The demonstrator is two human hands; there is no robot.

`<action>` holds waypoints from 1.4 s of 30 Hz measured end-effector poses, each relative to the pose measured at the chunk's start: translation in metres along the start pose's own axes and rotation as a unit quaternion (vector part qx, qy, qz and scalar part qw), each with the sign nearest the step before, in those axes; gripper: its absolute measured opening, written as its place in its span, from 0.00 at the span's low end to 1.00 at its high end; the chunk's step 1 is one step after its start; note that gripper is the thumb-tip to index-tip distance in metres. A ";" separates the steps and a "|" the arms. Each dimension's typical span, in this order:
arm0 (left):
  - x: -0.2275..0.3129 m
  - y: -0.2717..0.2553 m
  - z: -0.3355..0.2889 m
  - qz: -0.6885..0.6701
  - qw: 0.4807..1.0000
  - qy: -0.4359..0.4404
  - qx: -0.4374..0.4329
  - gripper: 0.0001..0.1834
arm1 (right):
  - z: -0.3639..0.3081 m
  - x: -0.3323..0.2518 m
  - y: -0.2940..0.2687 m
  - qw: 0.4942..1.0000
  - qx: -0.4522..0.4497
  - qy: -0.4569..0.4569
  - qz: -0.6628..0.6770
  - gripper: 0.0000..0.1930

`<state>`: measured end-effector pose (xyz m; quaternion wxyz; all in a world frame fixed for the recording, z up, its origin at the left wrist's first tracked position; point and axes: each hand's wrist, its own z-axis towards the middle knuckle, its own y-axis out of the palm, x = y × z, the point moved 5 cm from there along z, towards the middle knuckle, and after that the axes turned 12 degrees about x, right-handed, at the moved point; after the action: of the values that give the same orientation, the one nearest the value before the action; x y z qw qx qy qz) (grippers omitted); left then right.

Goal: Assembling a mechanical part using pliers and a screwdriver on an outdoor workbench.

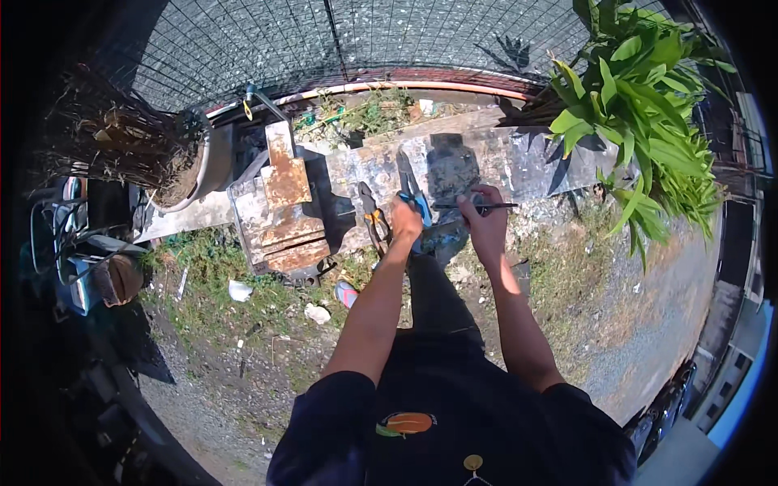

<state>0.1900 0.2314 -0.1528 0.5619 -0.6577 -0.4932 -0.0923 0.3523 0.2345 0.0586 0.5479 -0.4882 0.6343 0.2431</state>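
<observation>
My left hand (406,219) is closed round the blue handle of a tool (421,204) above the work slab. The tool's working end cannot be made out clearly. My right hand (487,223) pinches a thin dark rod (504,206) that lies crosswise, one end pointing left toward the blue-handled tool. Just left of my left hand, a pair of pliers (372,212) with orange and black handles rests on the slab. Farther left stands a rusty metal vise (288,185).
The paint-stained slab (356,166) runs left to right. Behind it are an orange pipe (454,84) and a wire fence (389,49). A potted plant (198,174) stands left, leafy green plants (640,113) right. Grass and gravel (243,340) lie below.
</observation>
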 end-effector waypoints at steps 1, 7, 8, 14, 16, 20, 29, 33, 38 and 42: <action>-0.004 0.000 0.001 0.008 1.000 0.006 -0.006 0.14 | 0.006 0.004 0.005 1.000 -0.008 0.002 0.003 0.15; 0.031 -0.067 -0.040 -0.049 0.988 0.110 0.093 0.12 | 0.024 0.025 0.033 0.999 -0.035 0.000 -0.033 0.14; 0.049 -0.087 -0.049 -0.054 0.980 0.162 0.104 0.12 | 0.018 0.028 0.038 0.998 -0.039 -0.014 -0.038 0.13; 0.069 -0.159 -0.055 -0.170 0.966 0.176 -0.087 0.14 | -0.018 0.017 0.062 0.996 -0.070 0.027 0.042 0.10; 0.047 -0.164 -0.060 -0.261 0.916 0.018 -0.303 0.14 | -0.034 0.006 0.062 0.982 -0.080 0.111 0.132 0.09; 0.085 -0.212 -0.086 -0.538 0.755 -0.022 -0.374 0.13 | -0.053 -0.008 0.056 0.891 -0.130 0.303 0.312 0.08; 0.099 -0.296 -0.135 -0.588 0.712 -0.085 -0.375 0.13 | -0.122 -0.033 0.092 0.868 -0.104 0.345 0.342 0.12; 0.073 -0.301 -0.142 -0.558 0.760 -0.036 -0.332 0.12 | -0.139 -0.042 0.090 0.886 -0.056 0.334 0.316 0.11; 0.056 -0.305 -0.149 -0.551 0.770 -0.004 -0.321 0.13 | -0.148 -0.033 0.091 0.881 -0.097 0.319 0.337 0.11; 0.055 -0.315 -0.155 -0.552 0.772 -0.010 -0.316 0.13 | -0.149 -0.020 0.091 0.877 -0.132 0.310 0.342 0.12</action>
<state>0.0470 0.0960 0.1434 0.1697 -0.4142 -0.7196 -0.5308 0.2022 0.1528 0.0985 0.1368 -0.3593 0.8611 0.3328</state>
